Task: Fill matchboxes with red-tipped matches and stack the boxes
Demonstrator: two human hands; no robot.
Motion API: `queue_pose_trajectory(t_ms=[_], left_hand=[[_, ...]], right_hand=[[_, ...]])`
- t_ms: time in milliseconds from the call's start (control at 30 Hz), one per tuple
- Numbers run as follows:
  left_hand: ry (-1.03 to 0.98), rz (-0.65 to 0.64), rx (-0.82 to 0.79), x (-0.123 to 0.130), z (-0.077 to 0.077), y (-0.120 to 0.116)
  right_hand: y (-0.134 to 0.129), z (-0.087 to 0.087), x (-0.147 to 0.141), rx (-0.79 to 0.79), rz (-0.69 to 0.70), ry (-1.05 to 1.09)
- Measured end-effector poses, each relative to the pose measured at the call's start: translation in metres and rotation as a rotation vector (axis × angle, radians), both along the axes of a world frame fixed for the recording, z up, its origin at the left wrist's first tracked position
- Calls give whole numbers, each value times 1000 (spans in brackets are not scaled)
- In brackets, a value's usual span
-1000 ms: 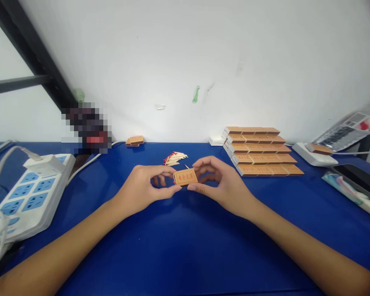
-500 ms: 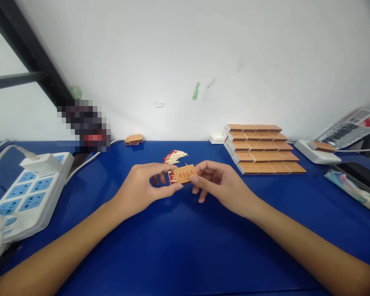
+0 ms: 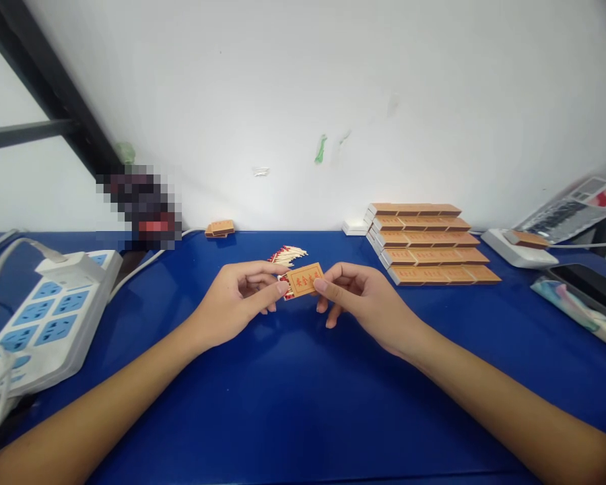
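Note:
A matchbox (image 3: 304, 280) with an orange-brown sleeve and red characters is held above the blue table. Its tray sticks out on the left, showing red-headed matches (image 3: 289, 291). My right hand (image 3: 361, 296) pinches the sleeve's right end, thumb on top. At the other end, my left hand (image 3: 242, 296) closes on the protruding tray, its thumb against the match heads; the fingers behind are partly hidden. Just beyond the box, a fanned pile of loose matches (image 3: 289, 255) lies on the table (image 3: 303, 404).
Stepped rows of matchboxes (image 3: 434, 258) stand at the back right by the wall. A few more matchboxes (image 3: 220, 229) lie at the back left. On the left is a white power strip (image 3: 75, 350) with cables; a dark phone (image 3: 590, 289) lies at the right.
My left thumb has shifted from the box's lower edge up onto the tray end. The matchbox has tilted and moved slightly up. My right hand keeps its grip.

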State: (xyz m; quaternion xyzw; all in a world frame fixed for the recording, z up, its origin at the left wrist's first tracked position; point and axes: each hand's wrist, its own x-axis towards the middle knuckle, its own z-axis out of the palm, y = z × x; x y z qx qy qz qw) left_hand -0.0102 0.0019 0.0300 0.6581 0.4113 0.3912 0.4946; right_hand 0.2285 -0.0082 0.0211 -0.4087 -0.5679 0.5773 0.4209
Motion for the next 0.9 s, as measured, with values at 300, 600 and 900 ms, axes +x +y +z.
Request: queue_pose_trajectory(t_ms=[300, 600, 900], left_hand=[[-7, -20, -25, 1, -2, 0], [-15, -39, -74, 1, -1, 1], [-41, -102, -80, 1, -2, 0]], right_hand=[[1, -3, 0, -24, 18, -12], [-1, 0, -1, -21, 27, -6], [-2, -1, 0, 60, 126, 15]])
